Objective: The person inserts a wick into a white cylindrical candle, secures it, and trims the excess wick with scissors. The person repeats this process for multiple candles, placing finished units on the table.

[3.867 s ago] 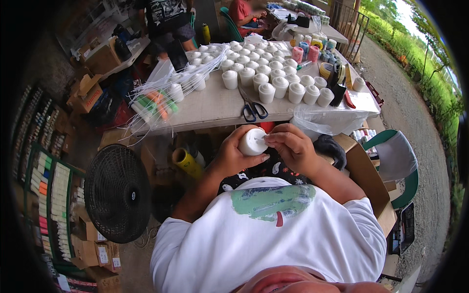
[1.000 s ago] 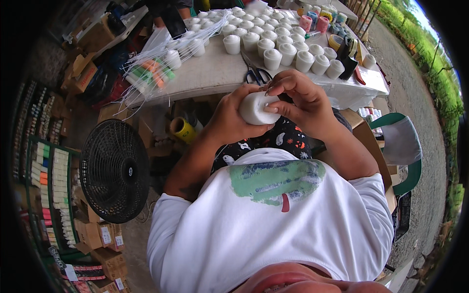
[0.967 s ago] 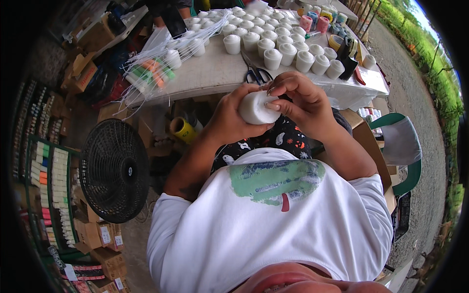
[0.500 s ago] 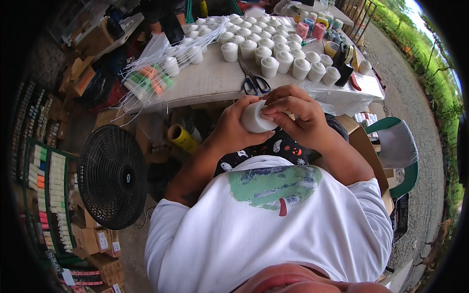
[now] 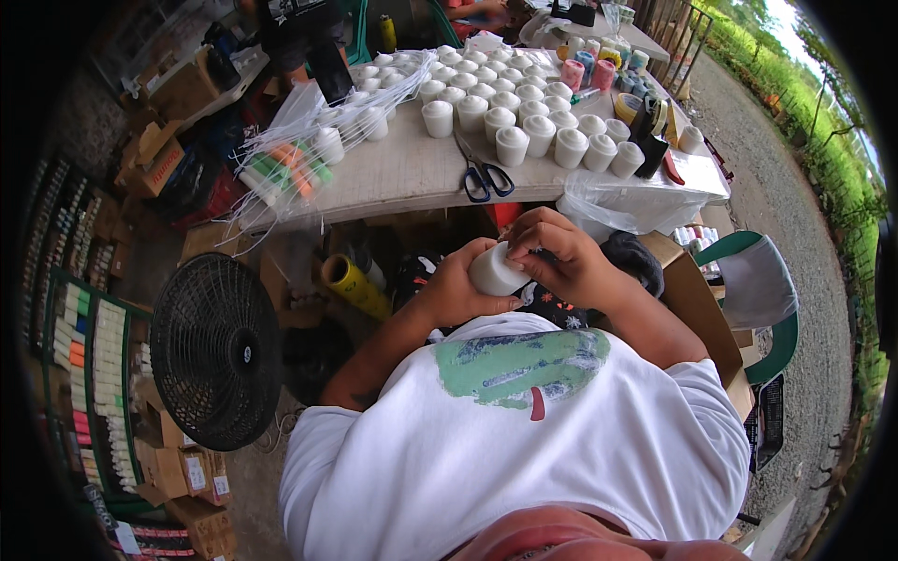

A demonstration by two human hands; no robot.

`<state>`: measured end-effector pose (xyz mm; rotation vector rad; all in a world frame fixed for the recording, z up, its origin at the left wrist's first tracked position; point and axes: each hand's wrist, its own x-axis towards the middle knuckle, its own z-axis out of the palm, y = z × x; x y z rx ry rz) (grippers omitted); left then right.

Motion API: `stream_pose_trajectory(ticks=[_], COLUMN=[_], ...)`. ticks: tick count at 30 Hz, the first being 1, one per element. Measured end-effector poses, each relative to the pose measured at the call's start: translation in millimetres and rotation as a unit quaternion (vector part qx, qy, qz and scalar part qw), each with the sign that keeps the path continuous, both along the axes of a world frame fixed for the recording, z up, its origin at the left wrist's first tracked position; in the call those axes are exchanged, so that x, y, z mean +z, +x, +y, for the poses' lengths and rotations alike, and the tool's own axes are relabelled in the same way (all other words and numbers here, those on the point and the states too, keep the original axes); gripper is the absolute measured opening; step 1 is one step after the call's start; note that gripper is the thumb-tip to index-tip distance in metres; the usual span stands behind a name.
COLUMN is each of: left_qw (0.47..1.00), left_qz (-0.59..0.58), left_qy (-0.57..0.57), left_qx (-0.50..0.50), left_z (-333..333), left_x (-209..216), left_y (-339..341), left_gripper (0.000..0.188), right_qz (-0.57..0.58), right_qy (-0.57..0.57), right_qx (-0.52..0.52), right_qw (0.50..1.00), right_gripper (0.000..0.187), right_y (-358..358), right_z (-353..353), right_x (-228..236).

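My left hand (image 5: 453, 292) wraps around a small white cup-shaped piece (image 5: 492, 275), holding it tilted in front of my lap. Fingers and thumb of my right hand (image 5: 561, 254) are pinched together at the end of the piece facing right. Whether something small sits between those fingertips I cannot make out. Beyond my hands, many similar white cups with domed tops (image 5: 512, 147) stand in rows on the table (image 5: 412, 173). Blue-handled scissors (image 5: 486, 179) lie near the table's front edge.
A bundle of long white strips (image 5: 281, 140) lies across the table's left side, over green and orange tubes (image 5: 297, 168). A black fan (image 5: 215, 351) stands at my left. Clear plastic (image 5: 636, 201) hangs off the front edge. An open cardboard box (image 5: 687, 299) is at my right.
Both hands have come slightly lower and nearer my body with the white cup. The right fingers have shifted to its upper right end. The view has tilted a little.
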<state>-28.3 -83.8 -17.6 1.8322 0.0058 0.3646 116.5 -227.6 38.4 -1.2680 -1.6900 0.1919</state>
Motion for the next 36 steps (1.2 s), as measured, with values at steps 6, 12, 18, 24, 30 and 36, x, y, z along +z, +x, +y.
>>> stream_pose_trajectory(ticks=[6,12,18,24,30,36], left_qw=[0.997,0.993,0.993,0.995,0.988,0.983], left_qz=[0.068,0.114,0.109,0.044,0.029,-0.023], left_qy=[-0.020,0.017,0.050,0.088,0.138,0.158], left_qx=[0.004,0.018,0.014,0.035,0.068,0.085], left_z=[-3.3,-17.9,-24.6,-29.1,-30.3,-24.9], left_x=[-3.5,-8.3,-16.7,-10.1,0.0,-0.9], left_y=[-3.7,-11.4,-5.4,-3.2,-2.9,0.4], left_gripper=[0.068,0.072,0.068,0.064,0.062,0.064], right_qz=[0.078,0.414,0.509,0.540,0.520,0.525], right_qy=[-0.046,-0.194,-0.197,-0.193,-0.196,-0.141], right_qx=[0.011,0.096,0.105,0.121,0.097,0.088], right_qw=[0.996,0.884,0.831,0.810,0.826,0.835], right_gripper=[0.013,0.009,0.009,0.014,0.030,0.027], right_y=[-2.9,-4.5,-3.4,2.3,-6.4,-6.6], right_z=[-5.4,-16.5,-26.9,-28.9,-32.6,-24.1], right_x=[-6.6,-37.7,-62.8,-54.7,-46.1,-46.7])
